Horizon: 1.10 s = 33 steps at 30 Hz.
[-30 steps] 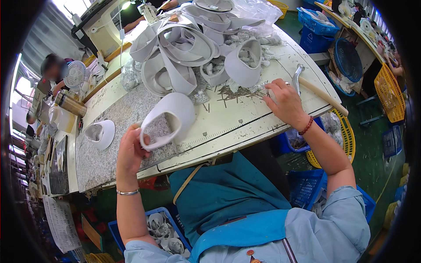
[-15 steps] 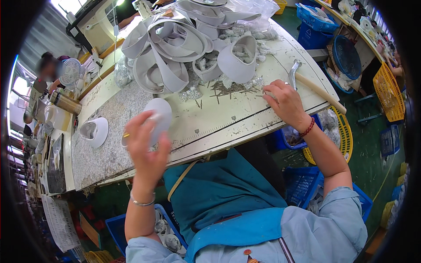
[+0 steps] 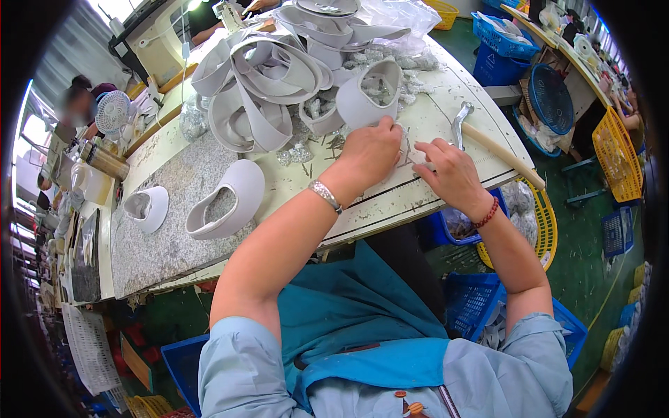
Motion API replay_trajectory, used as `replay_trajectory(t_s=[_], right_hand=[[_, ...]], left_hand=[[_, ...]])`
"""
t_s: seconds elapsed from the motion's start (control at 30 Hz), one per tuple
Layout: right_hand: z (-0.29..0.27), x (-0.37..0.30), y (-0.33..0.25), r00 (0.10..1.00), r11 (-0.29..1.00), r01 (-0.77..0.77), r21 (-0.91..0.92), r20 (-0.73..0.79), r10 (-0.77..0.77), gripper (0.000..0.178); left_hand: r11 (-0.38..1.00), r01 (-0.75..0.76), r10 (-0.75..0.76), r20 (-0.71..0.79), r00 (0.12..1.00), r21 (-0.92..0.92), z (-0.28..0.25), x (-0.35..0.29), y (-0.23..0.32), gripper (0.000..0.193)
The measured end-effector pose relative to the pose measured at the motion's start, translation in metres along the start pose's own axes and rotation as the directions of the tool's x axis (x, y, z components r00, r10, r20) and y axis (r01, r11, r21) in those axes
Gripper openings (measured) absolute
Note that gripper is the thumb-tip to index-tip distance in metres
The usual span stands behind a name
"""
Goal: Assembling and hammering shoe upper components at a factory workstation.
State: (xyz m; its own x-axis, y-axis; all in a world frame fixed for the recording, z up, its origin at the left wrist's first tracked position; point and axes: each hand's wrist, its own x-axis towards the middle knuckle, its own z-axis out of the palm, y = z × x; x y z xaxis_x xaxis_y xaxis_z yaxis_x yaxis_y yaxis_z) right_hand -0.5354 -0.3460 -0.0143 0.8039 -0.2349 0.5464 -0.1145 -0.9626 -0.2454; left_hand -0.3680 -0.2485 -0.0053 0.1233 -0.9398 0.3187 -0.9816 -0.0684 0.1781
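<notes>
My left hand (image 3: 371,155) reaches across the table, fingers bent and drawn together beside a white visor-shaped piece (image 3: 366,104); what they hold, if anything, is hidden. Facing it, my right hand (image 3: 453,173) has curled fingers, with thumb and forefinger at something small and pale I cannot make out. Thin dark slivers (image 3: 333,145) lie around the left hand. On the grey mottled board (image 3: 157,254) rest a larger white visor-shaped piece (image 3: 240,191) and a smaller one (image 3: 157,209). A hammer (image 3: 498,150) with metal head and wooden handle lies right of my right hand.
A heap of white looped pieces (image 3: 279,76) stands at the back of the table, among small silvery clear-wrapped bundles (image 3: 296,153). Below the right edge are a blue bin (image 3: 440,230) and a yellow basket (image 3: 550,237). Another person's arm (image 3: 258,5) shows at the far side.
My left hand has let go of the larger white piece, which now lies on the board, and has moved right and away from me, close to my right hand. The right hand has barely moved.
</notes>
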Motion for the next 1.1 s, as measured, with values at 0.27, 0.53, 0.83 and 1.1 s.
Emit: replay_trajectory(t_s=[0.27,0.53,0.83,1.1], right_hand=[[0.006,0.001,0.005,0.998,0.998,0.039,-0.041,0.055,-0.037,0.010],[0.012,0.012,0.016,0.996,0.999,0.042,0.034,0.075,-0.044,0.008],[0.009,0.008,0.008,0.998,0.998,-0.034,0.046,0.057,0.031,0.008],[-0.010,-0.014,-0.012,0.996,0.971,0.037,0.234,0.074,-0.056,0.012]], left_hand=[[0.997,0.066,-0.066,-0.012,0.998,0.039,-0.002,0.002,0.000,0.013],[0.698,0.283,-0.389,-0.017,0.921,-0.658,-0.020,-0.050,0.001,0.019],[-0.309,0.350,-0.414,0.457,0.787,-0.884,-0.041,-0.086,0.009,0.025],[-0.338,0.320,-0.428,0.447,0.785,-0.885,-0.035,-0.100,0.002,0.024]])
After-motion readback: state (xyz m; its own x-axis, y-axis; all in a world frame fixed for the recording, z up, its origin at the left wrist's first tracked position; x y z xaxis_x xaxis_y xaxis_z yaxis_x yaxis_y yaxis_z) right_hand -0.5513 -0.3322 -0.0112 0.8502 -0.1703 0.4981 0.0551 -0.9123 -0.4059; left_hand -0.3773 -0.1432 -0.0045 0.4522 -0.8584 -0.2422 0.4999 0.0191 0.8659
